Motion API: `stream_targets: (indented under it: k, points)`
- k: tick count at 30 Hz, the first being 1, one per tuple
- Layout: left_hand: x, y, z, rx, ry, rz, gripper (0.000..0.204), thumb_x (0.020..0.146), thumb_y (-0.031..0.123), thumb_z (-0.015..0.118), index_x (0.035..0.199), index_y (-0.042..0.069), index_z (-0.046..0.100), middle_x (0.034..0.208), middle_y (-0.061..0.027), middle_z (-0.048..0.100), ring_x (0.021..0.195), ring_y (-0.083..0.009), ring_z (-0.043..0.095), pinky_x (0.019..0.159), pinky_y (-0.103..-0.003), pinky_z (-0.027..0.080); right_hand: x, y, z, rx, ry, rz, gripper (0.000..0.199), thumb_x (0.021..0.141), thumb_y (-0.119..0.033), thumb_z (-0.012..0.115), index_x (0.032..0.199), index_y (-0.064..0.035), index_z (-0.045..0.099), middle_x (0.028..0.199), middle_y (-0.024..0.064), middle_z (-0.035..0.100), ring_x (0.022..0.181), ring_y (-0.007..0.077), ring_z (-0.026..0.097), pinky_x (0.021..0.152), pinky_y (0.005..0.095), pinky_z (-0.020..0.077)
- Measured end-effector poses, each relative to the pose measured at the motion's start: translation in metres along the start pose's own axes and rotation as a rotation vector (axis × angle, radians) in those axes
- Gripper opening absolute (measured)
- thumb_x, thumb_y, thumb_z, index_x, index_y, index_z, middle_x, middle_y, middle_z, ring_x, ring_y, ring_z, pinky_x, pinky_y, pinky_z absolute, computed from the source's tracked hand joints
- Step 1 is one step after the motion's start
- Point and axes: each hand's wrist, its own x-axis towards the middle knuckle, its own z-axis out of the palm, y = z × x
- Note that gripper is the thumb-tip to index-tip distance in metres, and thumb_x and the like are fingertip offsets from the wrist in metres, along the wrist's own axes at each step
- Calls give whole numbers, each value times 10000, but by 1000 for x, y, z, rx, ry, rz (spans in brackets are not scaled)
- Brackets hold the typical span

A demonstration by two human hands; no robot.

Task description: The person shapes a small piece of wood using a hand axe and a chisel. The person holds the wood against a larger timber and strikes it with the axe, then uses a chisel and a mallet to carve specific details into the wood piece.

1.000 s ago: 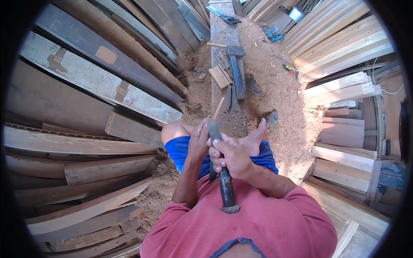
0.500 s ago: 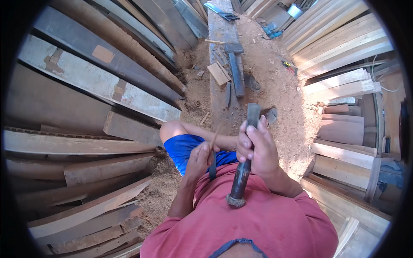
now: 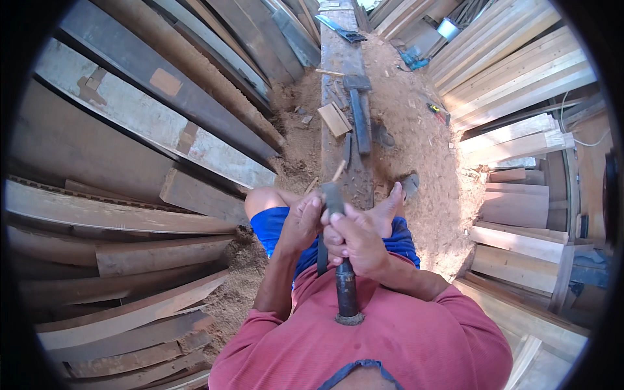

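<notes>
My right hand [image 3: 354, 237] is wrapped round a chisel with a dark handle [image 3: 346, 289]. Its butt end meets my red shirt at the chest, and its broad grey blade [image 3: 333, 197] points away from me. Close beside the blade, my left hand [image 3: 302, 223] has its fingers closed on a thin wooden stick [image 3: 339, 170]. Part of the stick is hidden behind the blade, while its pale end shows beyond it. Both hands are above my lap, over blue shorts [image 3: 266, 223].
Ahead lies a long plank [image 3: 338, 52] bearing a mallet [image 3: 359, 120], a small wood block [image 3: 334, 119] and a handsaw [image 3: 338, 27]. A red-and-black tool [image 3: 437, 113] and a teal power tool [image 3: 413, 60] lie right. Stacked boards [image 3: 130, 104] line both sides.
My right hand has moved left with the chisel, bringing its blade against or very near the stick by my left hand. My left hand has risen slightly. More of my bare foot shows.
</notes>
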Motion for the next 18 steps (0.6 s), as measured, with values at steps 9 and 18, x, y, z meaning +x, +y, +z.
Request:
stream_targets:
  k: [9,18]
  points:
    - [-40,-40,1,-898,-56,-253,367,1052,351,402,877,65,552,537,40,351,430,-61,284,395,-238,267,-16,-56,-45,-167,164,-453,190,1023,-253,457,1078,-74,491,686,-6,448,475,53,388,454,240,421]
    - [23,-17,4,-716,-108,-104,308,1059,368,379,1083,95,519,512,36,354,397,-62,286,369,-222,252,15,-28,-39,92,67,-151,163,1011,-201,482,1103,-66,498,756,4,500,531,53,421,508,251,442]
